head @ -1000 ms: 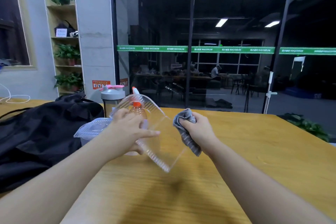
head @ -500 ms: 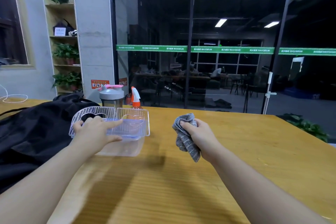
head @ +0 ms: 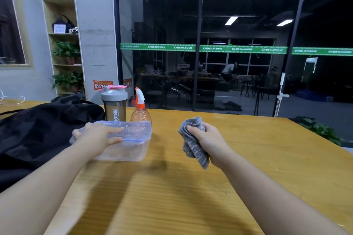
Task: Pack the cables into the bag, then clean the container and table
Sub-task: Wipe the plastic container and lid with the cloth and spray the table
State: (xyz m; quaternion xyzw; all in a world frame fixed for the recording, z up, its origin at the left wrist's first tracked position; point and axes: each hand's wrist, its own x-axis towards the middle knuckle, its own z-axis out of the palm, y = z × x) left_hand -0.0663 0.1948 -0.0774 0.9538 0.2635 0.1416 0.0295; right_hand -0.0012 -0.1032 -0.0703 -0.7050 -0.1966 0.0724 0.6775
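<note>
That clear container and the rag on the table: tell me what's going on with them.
A person is partway through cleaning up. Their left hand holds the lid on top of the clear container, which sits on the wooden table. Their right hand grips a bunched grey cloth above the tabletop. A black bag lies to the left, with a shaker bottle and a spray bottle behind the container.
</note>
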